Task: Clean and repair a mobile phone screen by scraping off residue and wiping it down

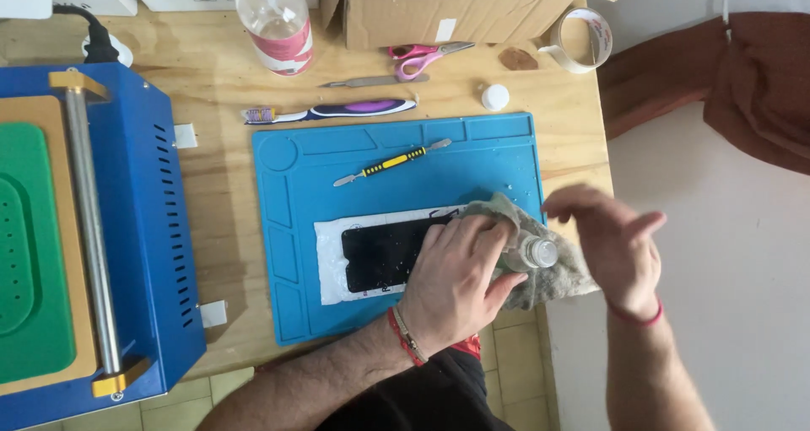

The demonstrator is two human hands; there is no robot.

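Note:
My left hand [460, 275] rests on the right end of a black phone screen [380, 254] and grips a small clear bottle [538, 252] lying against a grey cloth [561, 281]. The screen lies on a white sheet [331, 266] on a blue work mat [371, 148]. My right hand [616, 245] hovers just right of the bottle, over the cloth and the table edge, fingers apart and blurred, holding nothing. A white cap [495, 98] sits above the mat.
On the mat lies a yellow-handled pry tool [392, 163]. Behind it are a toothbrush [337, 110], a metal spatula [371, 82], pink scissors [422, 56], a clear liquid bottle [274, 18], a cardboard box [447, 13] and a tape roll [582, 39]. A blue machine [135, 228] stands at left.

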